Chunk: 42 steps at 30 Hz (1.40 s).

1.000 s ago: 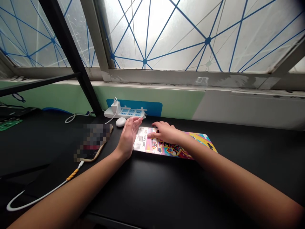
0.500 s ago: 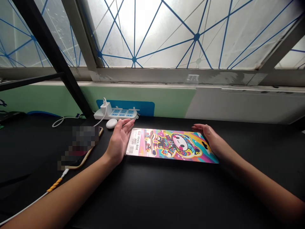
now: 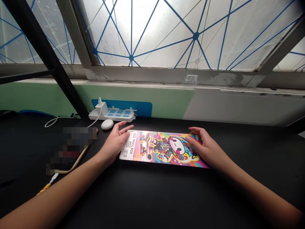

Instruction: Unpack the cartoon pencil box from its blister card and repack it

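A flat, brightly printed pencil box (image 3: 157, 147) with a cartoon figure lies lengthwise on the black desk (image 3: 152, 194). My left hand (image 3: 113, 143) rests against its left end, fingers stretched out and apart. My right hand (image 3: 205, 147) lies on top of its right end, fingers spread over the print and curved slightly around the far corner. Neither hand has lifted the box off the desk.
A white power strip (image 3: 111, 114) with a plugged-in charger sits by the wall, a small white oval case (image 3: 107, 124) in front of it. A phone (image 3: 71, 149) on a white cable lies at the left. A black slanted post (image 3: 45, 57) rises at the left.
My right hand went from the box's left part to beside its right end, then onto its right end. The left hand stayed at the left end. The view shifted slightly.
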Each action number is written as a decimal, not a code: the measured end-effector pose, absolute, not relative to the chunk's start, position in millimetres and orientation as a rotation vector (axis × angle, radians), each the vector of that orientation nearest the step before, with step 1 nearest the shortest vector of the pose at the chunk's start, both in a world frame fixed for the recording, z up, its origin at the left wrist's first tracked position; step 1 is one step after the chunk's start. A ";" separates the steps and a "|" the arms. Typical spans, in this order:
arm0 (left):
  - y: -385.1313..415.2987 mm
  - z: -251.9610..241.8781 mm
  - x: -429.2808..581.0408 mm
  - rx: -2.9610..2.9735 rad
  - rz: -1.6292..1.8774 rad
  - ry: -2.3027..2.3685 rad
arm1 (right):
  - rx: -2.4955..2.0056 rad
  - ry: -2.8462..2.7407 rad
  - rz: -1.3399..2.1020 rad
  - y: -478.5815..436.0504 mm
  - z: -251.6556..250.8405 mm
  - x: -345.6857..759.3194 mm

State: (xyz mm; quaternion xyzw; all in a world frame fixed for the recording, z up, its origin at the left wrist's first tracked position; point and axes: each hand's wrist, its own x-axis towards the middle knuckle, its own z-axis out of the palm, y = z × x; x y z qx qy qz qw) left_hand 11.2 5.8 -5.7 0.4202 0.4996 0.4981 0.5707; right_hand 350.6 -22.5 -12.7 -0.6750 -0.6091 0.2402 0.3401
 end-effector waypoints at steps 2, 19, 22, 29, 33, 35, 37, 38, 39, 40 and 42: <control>8.1 -3.8 9.3 0.994 1.156 1.166 | -1.787 -1.656 0.539 -24.5 -12.5 350.0; -6.7 3.2 14.8 0.882 1.333 1.016 | -1.329 -1.868 -0.182 -33.1 -2.7 343.1; -13.4 6.4 15.3 0.942 1.412 0.997 | -1.219 -1.930 -0.300 -36.6 0.4 345.0; -13.3 6.3 14.6 0.983 1.437 1.018 | -1.036 -2.003 -0.564 -40.8 5.4 352.9; -12.2 7.4 12.3 1.052 1.531 0.974 | -0.949 -2.007 -0.626 -46.2 9.9 351.6; -13.1 10.3 9.8 1.141 1.568 0.903 | -0.906 -2.066 -0.648 -48.5 11.0 349.7; -13.7 13.3 6.4 1.312 1.512 0.881 | -0.865 -2.206 -0.634 -49.6 10.1 347.0; -13.5 14.3 4.5 1.419 1.445 0.903 | -0.845 -2.279 -0.624 -49.7 9.0 345.4; -12.7 14.7 2.5 1.524 1.364 0.938 | -0.826 -2.340 -0.618 -49.6 7.4 343.7; -11.4 14.5 0.6 1.616 1.277 0.983 | -0.817 -2.379 -0.623 -49.7 5.6 342.0; -7.3 12.4 -3.2 1.738 1.090 1.083 | -0.862 -2.393 -0.654 -50.4 1.7 338.7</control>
